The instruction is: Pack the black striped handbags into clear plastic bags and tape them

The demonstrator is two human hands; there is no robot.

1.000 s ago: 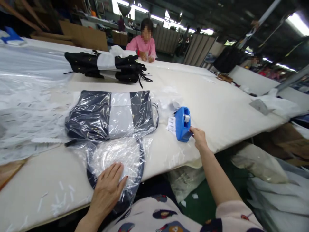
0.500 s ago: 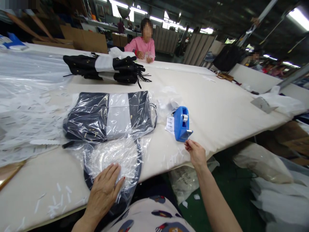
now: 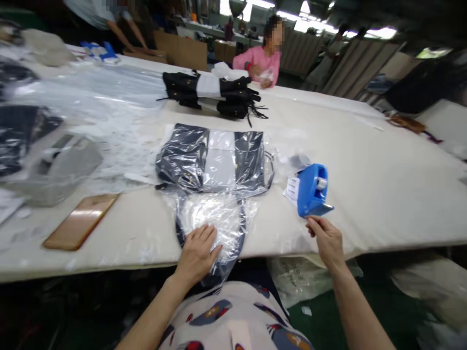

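My left hand rests flat, fingers stretched out, on the clear plastic bag near the table's front edge. Inside the plastic lies a dark handbag with a white wrap round its middle, its looped strap pointing toward me. My right hand is pinched closed at the near end of a blue tape dispenser. Whatever those fingertips hold, if anything, is too small to make out. A white printed label sheet lies against the dispenser's left side.
Black bags are stacked farther back on the table. At the left lie a gold-coloured phone, a grey tape dispenser and scattered labels. Across the table sits a person in pink; another person's arms reach over cardboard boxes.
My view has swung left, so everything appears farther right and the phone and grey dispenser show. My left hand stays on the plastic; my right hand remains pinched by the blue dispenser.
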